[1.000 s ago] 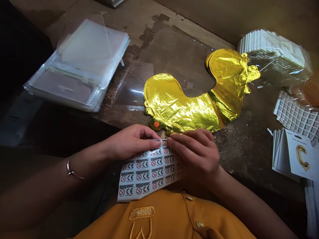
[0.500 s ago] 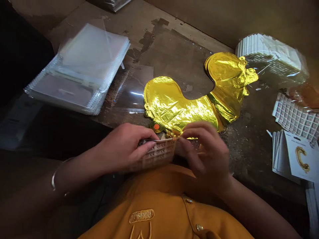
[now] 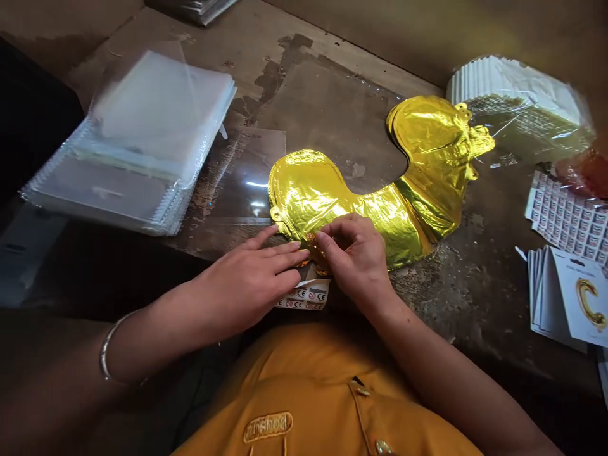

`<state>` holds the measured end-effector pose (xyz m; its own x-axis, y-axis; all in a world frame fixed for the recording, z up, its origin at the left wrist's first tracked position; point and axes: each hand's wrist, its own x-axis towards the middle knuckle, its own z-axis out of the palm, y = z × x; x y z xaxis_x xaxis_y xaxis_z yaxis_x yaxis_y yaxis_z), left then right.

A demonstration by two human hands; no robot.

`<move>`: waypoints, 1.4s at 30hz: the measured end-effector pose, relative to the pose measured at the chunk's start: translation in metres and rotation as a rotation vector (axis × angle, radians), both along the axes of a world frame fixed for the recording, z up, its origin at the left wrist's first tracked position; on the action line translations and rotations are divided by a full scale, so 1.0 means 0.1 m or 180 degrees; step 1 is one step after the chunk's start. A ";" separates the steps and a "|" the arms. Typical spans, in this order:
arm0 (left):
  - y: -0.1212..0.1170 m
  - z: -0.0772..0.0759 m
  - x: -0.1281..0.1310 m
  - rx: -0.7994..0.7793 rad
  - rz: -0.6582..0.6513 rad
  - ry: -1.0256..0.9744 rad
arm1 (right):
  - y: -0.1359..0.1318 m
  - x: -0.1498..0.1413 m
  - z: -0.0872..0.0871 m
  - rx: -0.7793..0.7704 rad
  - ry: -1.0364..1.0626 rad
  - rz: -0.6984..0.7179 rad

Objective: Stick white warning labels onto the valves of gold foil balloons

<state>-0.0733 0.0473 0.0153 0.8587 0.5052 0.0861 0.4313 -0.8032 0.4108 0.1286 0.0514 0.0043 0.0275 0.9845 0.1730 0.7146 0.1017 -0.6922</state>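
A flat gold foil balloon (image 3: 332, 190), curved like a C and apparently several layers thick, lies on the table. My left hand (image 3: 251, 278) reaches over its lower left end, fingers stretched out flat against the foil edge. Under that hand's thumb side is held a sheet of stickers (image 3: 311, 296) printed with CE marks, mostly covered by the hand. My right hand (image 3: 356, 253) is closed in a pinch at the same end of the balloon, on a small orange-looking sticker (image 3: 310, 237) at the foil. Part of that sticker is hidden by the fingertips.
Clear plastic sleeves (image 3: 156, 101) are stacked at the left, with a single sleeve (image 3: 254, 152) beside them. At the right are a wrapped white stack (image 3: 517, 95), another sticker sheet (image 3: 570, 212) and folded cards (image 3: 577, 297) showing a gold C. The wooden table's front edge runs near my body.
My left hand has gone from gripping the sticker sheet in front of my body to reaching flat onto the balloon's end. My right hand has moved from the sheet up onto the foil.
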 end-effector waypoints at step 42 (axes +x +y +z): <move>0.02 -0.03 0.00 0.0113 -0.0046 -0.0185 | -0.07 -0.11 -0.05 0.0171 -0.0070 -0.0175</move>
